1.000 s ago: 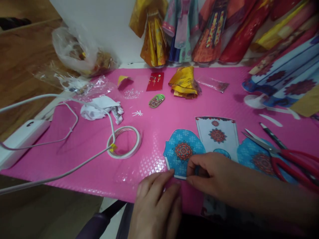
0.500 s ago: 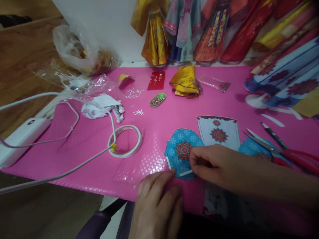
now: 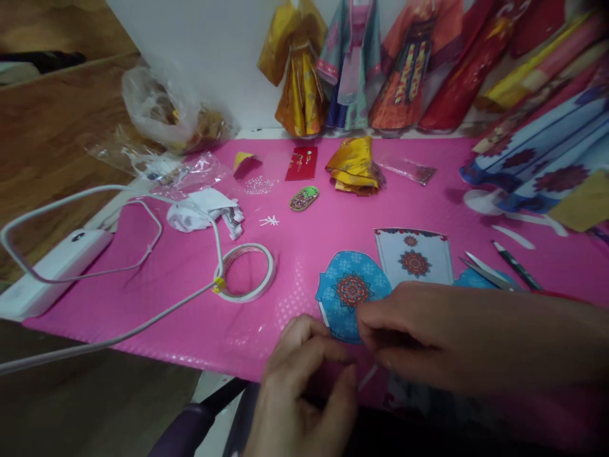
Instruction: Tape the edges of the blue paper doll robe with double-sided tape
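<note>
A blue paper cutout [image 3: 353, 289] with a red-brown mandala lies flat on the pink table cover, a white strip along its lower left edge. My right hand [image 3: 423, 336] rests over its right side, fingers pinched together. A thin white strip [image 3: 368, 377] sticks out from below that pinch, just under the cutout. At the cutout's lower left is my left hand [image 3: 309, 381], fingers bent, thumb apart, nothing visible between them. Behind my right hand lies a white patterned paper piece [image 3: 413, 257]. Scissors [image 3: 495, 276] and another blue piece [image 3: 469, 278] are partly covered by my right forearm.
Left of the cutout is a tape roll [image 3: 269, 282] with a white cable [image 3: 181, 311] crossing it. A power bank-like white box [image 3: 61, 270] lies at far left. Small white strips [image 3: 269, 221], a glittery oval clip [image 3: 304, 198] and a pen [image 3: 516, 265] lie around. Costumed dolls [image 3: 304, 82] stand behind.
The white strip at the cutout's lower edge has come away and moved down with my right hand. My left hand's thumb has spread from its fingers. The view has shifted slightly.
</note>
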The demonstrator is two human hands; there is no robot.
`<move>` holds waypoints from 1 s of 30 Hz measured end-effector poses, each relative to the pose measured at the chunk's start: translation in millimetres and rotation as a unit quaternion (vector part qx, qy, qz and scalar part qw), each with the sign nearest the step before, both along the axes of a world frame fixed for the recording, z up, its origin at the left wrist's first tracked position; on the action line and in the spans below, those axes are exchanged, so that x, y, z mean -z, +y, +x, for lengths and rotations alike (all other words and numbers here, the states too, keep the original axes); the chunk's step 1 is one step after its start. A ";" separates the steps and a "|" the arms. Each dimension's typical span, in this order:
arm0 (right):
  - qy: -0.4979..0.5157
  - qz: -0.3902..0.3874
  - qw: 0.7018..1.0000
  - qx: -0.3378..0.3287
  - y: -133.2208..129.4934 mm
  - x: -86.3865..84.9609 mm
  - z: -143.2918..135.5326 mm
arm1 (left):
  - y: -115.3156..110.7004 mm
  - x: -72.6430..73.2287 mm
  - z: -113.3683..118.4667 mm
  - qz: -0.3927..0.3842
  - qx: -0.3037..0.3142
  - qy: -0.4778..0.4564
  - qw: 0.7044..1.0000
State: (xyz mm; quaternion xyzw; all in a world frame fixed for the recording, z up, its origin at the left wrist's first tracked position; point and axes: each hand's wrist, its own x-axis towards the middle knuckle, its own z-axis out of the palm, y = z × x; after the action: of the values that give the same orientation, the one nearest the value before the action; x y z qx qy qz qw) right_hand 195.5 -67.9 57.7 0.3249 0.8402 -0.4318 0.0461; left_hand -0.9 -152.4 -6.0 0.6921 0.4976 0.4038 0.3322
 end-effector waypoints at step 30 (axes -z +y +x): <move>0.091 0.084 0.992 0.001 -9.0 1.2 3.3 | 9.4 -10.6 18.1 -0.139 0.016 -0.130 0.982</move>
State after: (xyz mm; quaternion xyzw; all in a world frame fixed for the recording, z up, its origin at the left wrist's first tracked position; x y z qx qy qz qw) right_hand 198.8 -77.0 56.5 0.2875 0.8740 -0.3874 -0.0588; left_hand 17.1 -143.0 4.6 0.5887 0.4898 0.4124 0.4934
